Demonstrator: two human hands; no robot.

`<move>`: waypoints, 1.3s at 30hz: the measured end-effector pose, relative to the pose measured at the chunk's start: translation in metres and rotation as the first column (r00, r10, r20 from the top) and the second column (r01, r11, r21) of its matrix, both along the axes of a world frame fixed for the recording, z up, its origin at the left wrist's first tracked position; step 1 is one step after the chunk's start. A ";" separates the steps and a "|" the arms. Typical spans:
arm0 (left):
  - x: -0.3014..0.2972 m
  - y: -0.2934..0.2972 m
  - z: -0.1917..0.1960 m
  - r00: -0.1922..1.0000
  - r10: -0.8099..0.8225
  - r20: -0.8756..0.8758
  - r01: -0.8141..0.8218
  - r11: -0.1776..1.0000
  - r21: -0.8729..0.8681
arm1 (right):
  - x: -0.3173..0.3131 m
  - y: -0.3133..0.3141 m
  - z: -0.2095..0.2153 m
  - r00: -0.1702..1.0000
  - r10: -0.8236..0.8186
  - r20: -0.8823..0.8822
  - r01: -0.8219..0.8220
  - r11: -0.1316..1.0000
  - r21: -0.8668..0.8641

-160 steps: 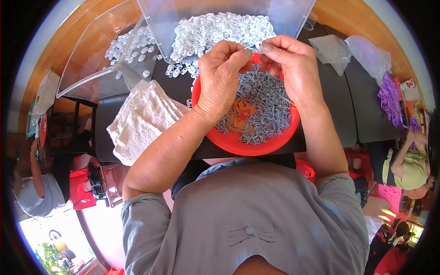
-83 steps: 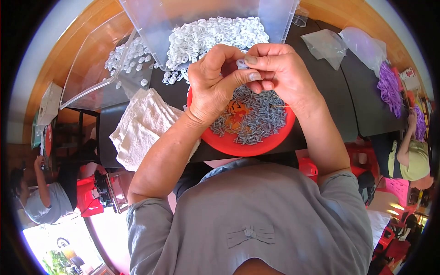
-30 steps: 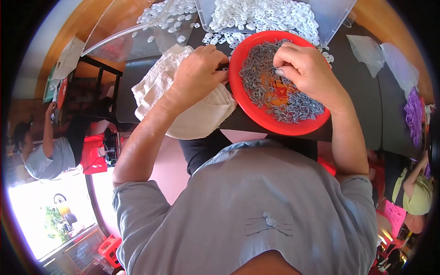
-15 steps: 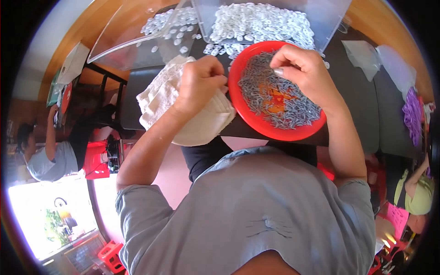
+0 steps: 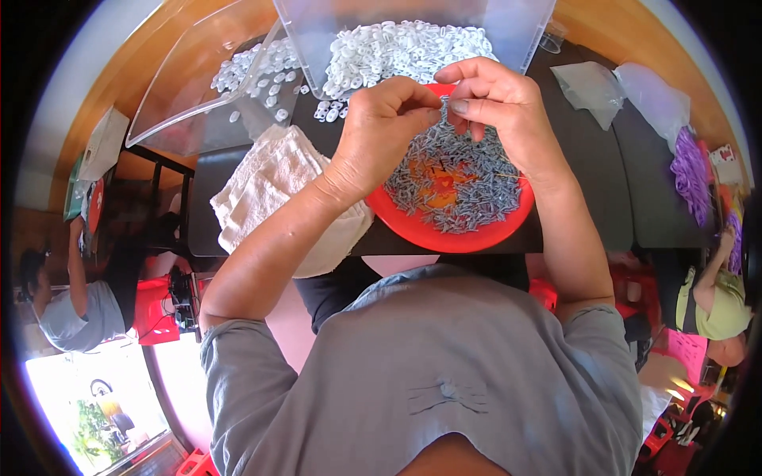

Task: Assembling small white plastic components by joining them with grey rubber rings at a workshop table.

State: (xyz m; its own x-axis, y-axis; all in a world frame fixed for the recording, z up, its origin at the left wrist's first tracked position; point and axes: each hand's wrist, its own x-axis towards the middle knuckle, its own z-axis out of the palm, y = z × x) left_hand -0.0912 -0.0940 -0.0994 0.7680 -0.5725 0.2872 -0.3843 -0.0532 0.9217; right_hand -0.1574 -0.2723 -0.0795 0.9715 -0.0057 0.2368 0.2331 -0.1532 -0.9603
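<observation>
hands (image 5: 375,128) (image 5: 506,103): both curled inward, grip unclear | grey pieces (image 5: 479,206): below, in red basin (image 5: 444,240)

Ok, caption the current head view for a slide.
Left hand and right hand close together over a red basin of grey screw-like pieces, towel alongside.

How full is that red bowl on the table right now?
Partly full: the red bowl has small grey pieces over much of it, but some of its orange bottom shows.
</observation>
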 end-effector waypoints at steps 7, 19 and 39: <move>-0.004 -0.015 0.008 0.999 -0.028 0.020 0.029 0.999 -0.044 | -0.001 -0.007 0.005 1.000 -0.006 -0.004 0.006 1.000 0.021; 0.003 -0.021 0.007 0.845 -0.143 -0.515 -0.003 0.962 -0.272 | 0.002 -0.010 0.000 0.958 -0.180 0.223 0.219 0.962 -0.163; 0.011 -0.015 -0.003 0.658 -0.334 -0.675 0.077 0.921 -0.381 | 0.004 -0.008 -0.005 0.942 -0.067 0.329 0.197 0.904 -0.380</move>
